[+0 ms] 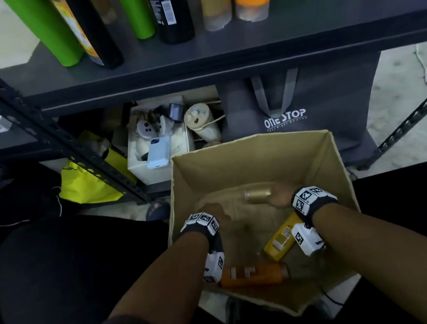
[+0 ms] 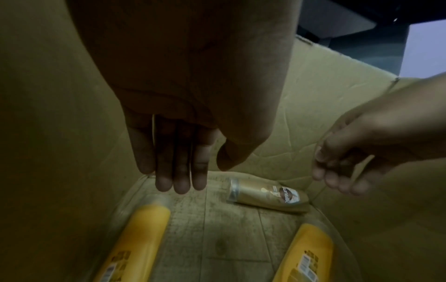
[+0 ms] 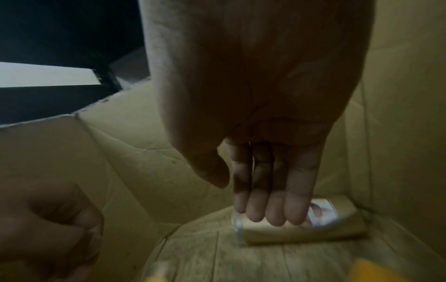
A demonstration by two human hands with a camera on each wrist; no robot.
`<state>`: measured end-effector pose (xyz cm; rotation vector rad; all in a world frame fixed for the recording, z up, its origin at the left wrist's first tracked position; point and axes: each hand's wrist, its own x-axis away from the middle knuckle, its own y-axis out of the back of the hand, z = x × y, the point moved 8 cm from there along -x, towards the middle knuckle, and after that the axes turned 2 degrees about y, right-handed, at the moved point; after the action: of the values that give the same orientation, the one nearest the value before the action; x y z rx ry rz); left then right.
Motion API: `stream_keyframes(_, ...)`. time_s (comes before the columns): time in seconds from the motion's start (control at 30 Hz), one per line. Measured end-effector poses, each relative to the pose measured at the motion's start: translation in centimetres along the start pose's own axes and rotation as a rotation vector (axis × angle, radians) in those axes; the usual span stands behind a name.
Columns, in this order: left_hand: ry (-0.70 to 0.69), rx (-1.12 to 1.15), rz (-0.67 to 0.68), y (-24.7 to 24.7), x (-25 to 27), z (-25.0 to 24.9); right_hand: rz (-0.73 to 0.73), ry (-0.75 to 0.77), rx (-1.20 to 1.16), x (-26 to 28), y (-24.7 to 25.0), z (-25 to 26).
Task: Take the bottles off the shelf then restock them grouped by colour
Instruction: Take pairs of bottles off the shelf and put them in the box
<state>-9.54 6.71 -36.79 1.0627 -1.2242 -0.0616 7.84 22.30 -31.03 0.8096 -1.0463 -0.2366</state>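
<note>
Both forearms reach into cardboard box [image 1: 337, 162]. Left hand [image 1: 214, 212] relaxed, empty. Right hand [image 1: 279, 194] fingers straight above gold bottle [image 1: 258, 192] at 12 o'clock, not yet gripping. Should wrap fingers round middle, lift level.

— What's the room like?
— Dim. A pale, mottled concrete floor [image 1: 400, 90], brighter at the right edge.
— Furniture?
— A dark metal rack with perforated uprights [image 1: 50, 133] and a grey shelf board [image 1: 325, 27].
— Under the shelf board?
— A grey tote bag [image 1: 308, 112] printed "ONE STOP", a white box of oddments [image 1: 157, 152], and a yellow bag [image 1: 88, 182] at the rack's left upright.
</note>
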Motion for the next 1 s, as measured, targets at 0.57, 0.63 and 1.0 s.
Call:
stream_keyframes(0.57,-0.162,0.002,-0.051,-1.3,-5.4,-4.5,0.191,-0.284,-0.24,-3.1,-7.5,-7.7)
stream_keyframes(0.63,-0.165,-0.015,-0.085,-0.2,-6.4,-5.1,0.204,-0.3,-0.269,-3.6,-8.4,-8.1)
stream_keyframes(1.0,-0.337,-0.123,-0.184,0.7,-11.5,-12.2,0.14,-0.483,-0.483,-5.8,-13.2,-11.0)
